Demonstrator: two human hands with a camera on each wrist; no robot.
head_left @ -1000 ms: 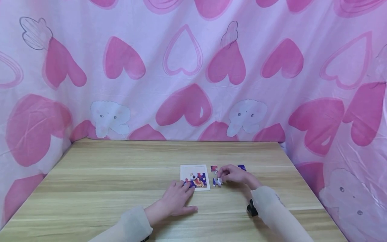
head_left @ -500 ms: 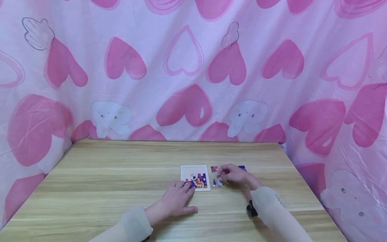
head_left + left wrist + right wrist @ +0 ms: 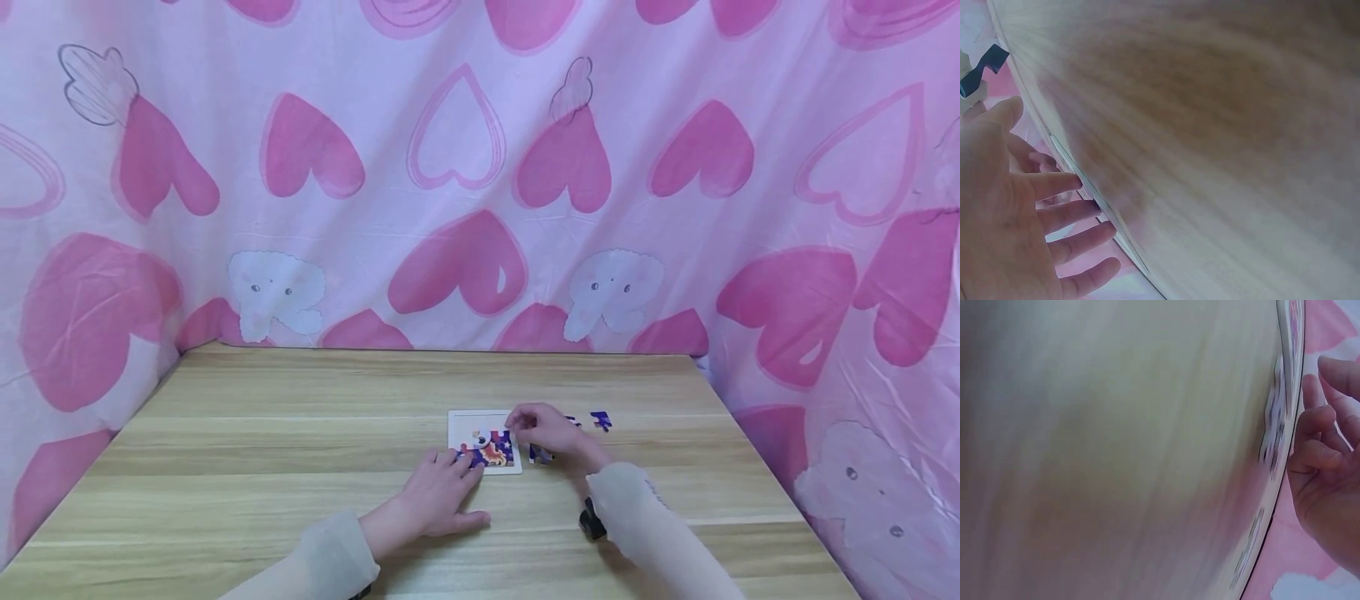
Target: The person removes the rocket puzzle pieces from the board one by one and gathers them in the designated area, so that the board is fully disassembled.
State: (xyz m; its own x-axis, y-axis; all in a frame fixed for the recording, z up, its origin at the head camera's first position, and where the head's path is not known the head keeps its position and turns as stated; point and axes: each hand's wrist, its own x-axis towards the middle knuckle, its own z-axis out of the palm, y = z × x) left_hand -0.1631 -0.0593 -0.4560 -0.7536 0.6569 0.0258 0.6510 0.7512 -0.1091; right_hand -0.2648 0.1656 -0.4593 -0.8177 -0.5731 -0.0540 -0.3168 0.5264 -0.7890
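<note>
A small white puzzle tray [image 3: 462,423] lies on the table with joined purple, red and orange puzzle pieces [image 3: 495,454] along its lower part. My left hand [image 3: 442,492] is palm down with fingers spread, fingertips over the tray's lower left corner. In the left wrist view its straight fingers reach the tray edge [image 3: 1100,200]. My right hand [image 3: 543,425] is above the tray's right edge, thumb and forefinger close together and the other fingers curled, as the right wrist view also shows. I cannot tell whether a piece is between its fingertips.
Right of the tray lie loose puzzle pieces [image 3: 540,455], partly beneath my right hand. A blue piece [image 3: 600,421] lies farther right, and another [image 3: 572,420] shows behind the wrist. A pink heart-patterned cloth [image 3: 457,250] hangs behind the wooden table [image 3: 300,417].
My right hand has moved left from the loose pieces to the tray's right edge, uncovering a blue piece behind its wrist. The left hand stays in place.
</note>
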